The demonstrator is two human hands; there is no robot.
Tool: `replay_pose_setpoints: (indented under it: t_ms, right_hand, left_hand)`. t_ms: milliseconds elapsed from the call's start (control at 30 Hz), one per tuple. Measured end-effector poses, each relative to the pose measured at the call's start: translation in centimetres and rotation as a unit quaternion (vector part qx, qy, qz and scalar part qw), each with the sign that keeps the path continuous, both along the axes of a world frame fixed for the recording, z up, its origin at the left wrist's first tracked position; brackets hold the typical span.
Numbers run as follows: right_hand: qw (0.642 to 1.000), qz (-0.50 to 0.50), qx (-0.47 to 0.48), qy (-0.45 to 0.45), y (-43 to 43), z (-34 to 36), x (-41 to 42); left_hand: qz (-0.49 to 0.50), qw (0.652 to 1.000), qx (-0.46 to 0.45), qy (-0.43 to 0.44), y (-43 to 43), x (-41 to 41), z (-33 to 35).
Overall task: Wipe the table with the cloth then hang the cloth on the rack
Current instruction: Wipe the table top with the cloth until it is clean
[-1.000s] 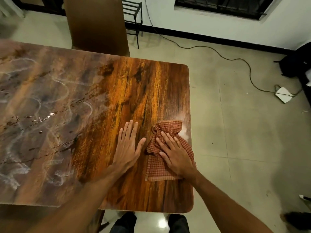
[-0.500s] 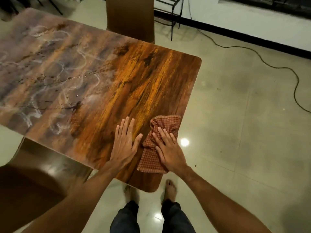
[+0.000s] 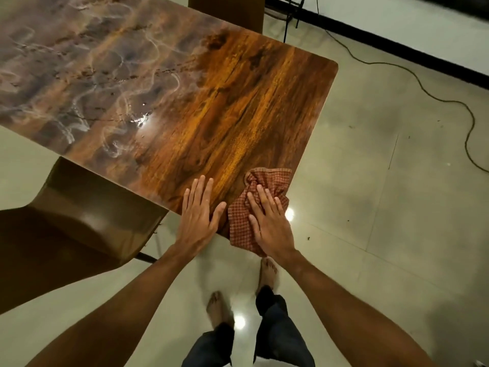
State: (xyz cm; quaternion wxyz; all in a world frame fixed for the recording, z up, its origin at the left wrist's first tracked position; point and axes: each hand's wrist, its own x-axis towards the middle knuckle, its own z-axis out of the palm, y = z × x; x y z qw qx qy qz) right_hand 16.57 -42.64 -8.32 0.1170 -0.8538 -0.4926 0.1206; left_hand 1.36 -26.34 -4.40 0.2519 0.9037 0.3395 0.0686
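Observation:
A red checked cloth (image 3: 239, 223) lies bunched on the near right corner of the wooden table (image 3: 238, 109), partly hanging over its edge. My right hand (image 3: 267, 218) presses flat on the cloth with straight fingers. Just to its left, my left hand (image 3: 198, 213) rests flat on the bare wood at the table's edge. The right part of the tabletop looks clean and orange-brown; the left part carries whitish smears and wet streaks (image 3: 105, 83). A black metal rack (image 3: 289, 11) shows only partly at the top by the wall.
A brown chair (image 3: 74, 221) stands at the table's near left side, another chair back (image 3: 227, 11) at the far side. A cable (image 3: 423, 88) snakes over the tiled floor on the right. My bare feet (image 3: 267, 271) stand below the table corner.
The cloth and my right hand have slid to the table's near right corner, with cloth now over the edge. I have stepped around, so the table looks turned and the near chair appears.

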Motion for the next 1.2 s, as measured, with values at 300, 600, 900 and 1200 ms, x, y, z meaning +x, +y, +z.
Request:
replay_pose_setpoints:
  t_ms: [300, 600, 900, 1200]
  right_hand:
    - [0.999, -0.034, -0.028, 0.019, 1.1, 0.9, -9.8]
    - [0.988, 0.139, -0.062, -0.008, 11.6, 1.9, -10.5]
    - [0.988, 0.133, -0.079, 0.011, 17.9, 2.2, -12.1]
    - [0.992, 0.111, -0.059, 0.012, 17.8, 1.8, -3.7]
  left_hand:
    - [0.024, 0.999, -0.010, -0.020, 1.3, -8.1, 1.3]
    - [0.090, 0.996, -0.019, -0.009, 4.1, -13.9, 2.2]
    - [0.137, 0.990, -0.005, -0.019, 7.3, -13.7, 1.5]
    - [0.133, 0.991, 0.005, -0.007, 9.9, -9.1, 1.4]
